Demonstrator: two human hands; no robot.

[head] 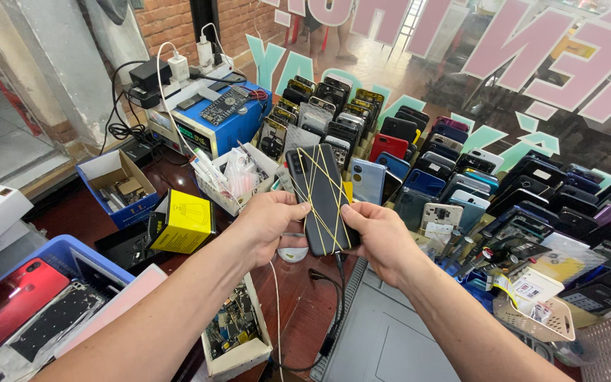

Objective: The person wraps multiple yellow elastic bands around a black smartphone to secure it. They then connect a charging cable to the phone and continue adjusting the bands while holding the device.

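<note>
- Phone (323,198) held between left hand (271,223) and right hand (380,237), above the table (298,297).
- Rows of phones (419,155) behind and right.
- Box (185,221) left of the hands.
- Cable (330,311) beneath the phone.

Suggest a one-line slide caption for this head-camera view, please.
Both hands, left hand and right hand, hold up a black phone bound with yellow rubber bands before racked phones.

Bright, even daylight floods the scene; glare streaks the glass pane (532,78) behind, shadows stay soft, and wide-angle distortion bends the frame's edges.
</note>
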